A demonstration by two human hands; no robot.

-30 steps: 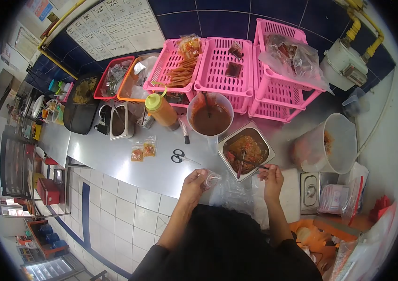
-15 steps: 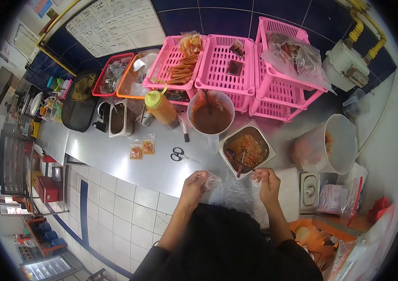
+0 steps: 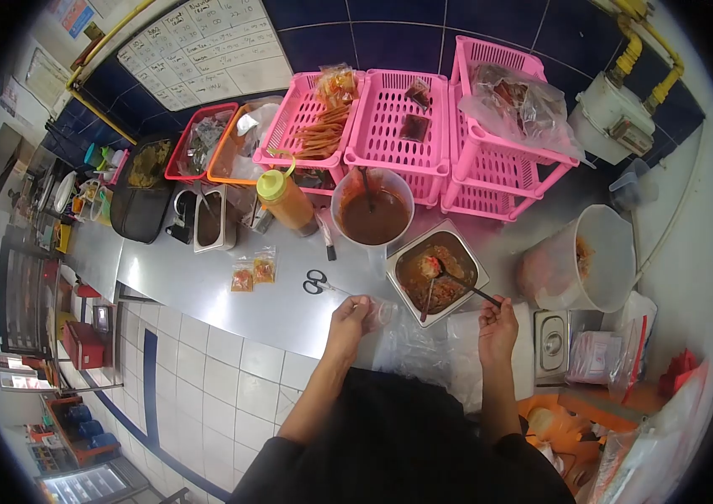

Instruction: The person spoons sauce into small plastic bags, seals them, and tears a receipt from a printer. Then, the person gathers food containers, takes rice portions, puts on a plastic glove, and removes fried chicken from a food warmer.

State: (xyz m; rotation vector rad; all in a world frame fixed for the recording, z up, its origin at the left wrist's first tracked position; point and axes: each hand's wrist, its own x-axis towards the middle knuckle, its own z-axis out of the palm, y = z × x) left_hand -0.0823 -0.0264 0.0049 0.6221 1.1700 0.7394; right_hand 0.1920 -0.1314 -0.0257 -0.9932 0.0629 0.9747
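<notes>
While the right hand (image 3: 498, 323) is closed on the handle of a dark spoon (image 3: 472, 290), its bowl, holding chunky sauce, lies over the steel pan (image 3: 476, 267). Left hand (image 3: 351, 321): fingers pinched on a small clear bag (image 3: 380, 316), near the pan's lower left side. In the pan: chunky sauce and a second utensil (image 3: 428, 301), leaning at the near rim. Just below: clear plastic (image 3: 414, 353), flat on the table (image 3: 277, 332). Left of the pan: scissors (image 3: 315, 282), then two filled packets (image 3: 252, 270). Beyond the pan: a tub (image 3: 372, 239) of brown sauce, a squeeze bottle (image 3: 288, 206), pink baskets (image 3: 400, 161). Right: a large clear container (image 3: 604, 269), tilted.
</notes>
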